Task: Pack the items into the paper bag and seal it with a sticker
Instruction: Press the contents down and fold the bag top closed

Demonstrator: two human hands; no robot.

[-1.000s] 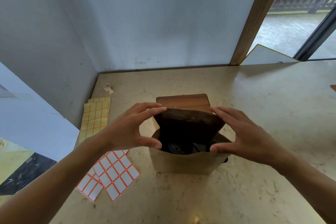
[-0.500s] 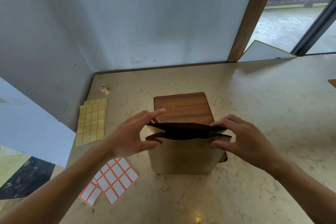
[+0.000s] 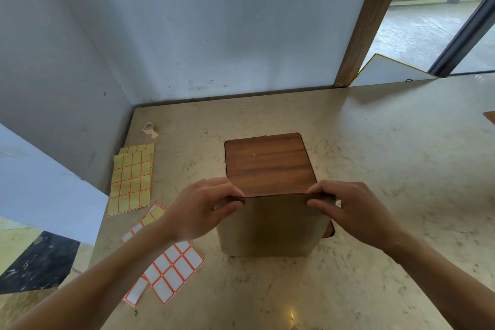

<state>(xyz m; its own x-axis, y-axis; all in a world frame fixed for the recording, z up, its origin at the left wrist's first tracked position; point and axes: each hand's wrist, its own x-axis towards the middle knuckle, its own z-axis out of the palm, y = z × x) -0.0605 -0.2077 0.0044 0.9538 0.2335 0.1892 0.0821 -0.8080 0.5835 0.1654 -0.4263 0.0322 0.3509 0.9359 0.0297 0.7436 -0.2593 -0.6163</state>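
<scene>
A brown paper bag (image 3: 273, 225) stands upright on a wooden board (image 3: 267, 163) in the middle of the table. Its mouth is pressed flat into a single edge, so whatever is inside is hidden. My left hand (image 3: 203, 209) pinches the left end of that top edge, and my right hand (image 3: 348, 209) pinches the right end. White stickers with orange borders (image 3: 174, 270) lie on a sheet under my left forearm. A yellow sticker sheet (image 3: 131, 179) lies further left.
A small roll of tape (image 3: 149, 127) sits near the back left corner of the marble table (image 3: 375, 155). Walls close in the left and back sides. A white panel (image 3: 385, 72) leans at the back right by a doorway.
The bag's mouth was wide open a second ago; my two hands have drawn its front and back walls together until the top edge is flat. The view has tilted down slightly.
</scene>
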